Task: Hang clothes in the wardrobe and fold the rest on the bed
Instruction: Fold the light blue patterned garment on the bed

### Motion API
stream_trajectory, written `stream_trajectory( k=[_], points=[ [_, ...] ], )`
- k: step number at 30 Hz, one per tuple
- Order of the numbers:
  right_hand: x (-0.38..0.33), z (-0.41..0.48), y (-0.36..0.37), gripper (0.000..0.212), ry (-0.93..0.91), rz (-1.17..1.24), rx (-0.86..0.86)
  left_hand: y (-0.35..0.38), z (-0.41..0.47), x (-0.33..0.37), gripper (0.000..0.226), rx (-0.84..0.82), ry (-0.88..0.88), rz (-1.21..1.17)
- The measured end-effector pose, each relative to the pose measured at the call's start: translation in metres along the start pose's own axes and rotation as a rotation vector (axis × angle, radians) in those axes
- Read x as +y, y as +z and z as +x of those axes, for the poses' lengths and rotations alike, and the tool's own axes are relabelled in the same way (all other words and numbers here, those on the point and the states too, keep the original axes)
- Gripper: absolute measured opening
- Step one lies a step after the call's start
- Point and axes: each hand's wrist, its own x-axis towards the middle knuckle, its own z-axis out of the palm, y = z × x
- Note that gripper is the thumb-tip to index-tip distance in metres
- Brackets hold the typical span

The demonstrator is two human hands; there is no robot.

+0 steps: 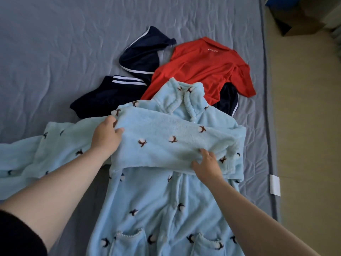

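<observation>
Head view: the robe (166, 209), lower centre on the bed (55, 43), is being folded. Its sleeve (166, 145) is gripped by left hand (106, 134) and right hand (206, 163). Next, the other sleeve (36, 154) is likely to be crossed over.

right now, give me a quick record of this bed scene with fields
surface: grey bed
being folded: light blue fleece robe, one sleeve laid across its chest
left hand: grips the sleeve's end
right hand: holds the sleeve's lower edge
behind: red polo shirt; navy striped clothes
</observation>
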Motion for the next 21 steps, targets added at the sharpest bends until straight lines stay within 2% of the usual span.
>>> stream_trajectory(
  k=[5, 8, 12, 17, 21],
  points=[
    [-0.001, 0.008, -0.013, 0.046, -0.013, -0.028, 0.097, 0.001, -0.012, 0.021, 0.055, 0.076, 0.216, 0.18],
    [-0.003, 0.018, -0.027, 0.042, -0.079, -0.051, 0.193, 0.006, -0.009, 0.041, 0.05, 0.075, 0.359, 0.268],
    [-0.008, 0.042, -0.049, 0.046, -0.143, -0.149, 0.262, 0.019, 0.01, 0.063, 0.054, -0.025, 0.41, 0.288],
    [-0.005, 0.072, -0.067, 0.06, -0.188, -0.298, 0.266, 0.039, 0.034, 0.07, 0.056, -0.064, 0.412, 0.337],
    [-0.006, 0.089, -0.077, 0.077, -0.181, -0.333, 0.251, 0.049, 0.05, 0.077, 0.066, -0.111, 0.404, 0.427]
  ],
)
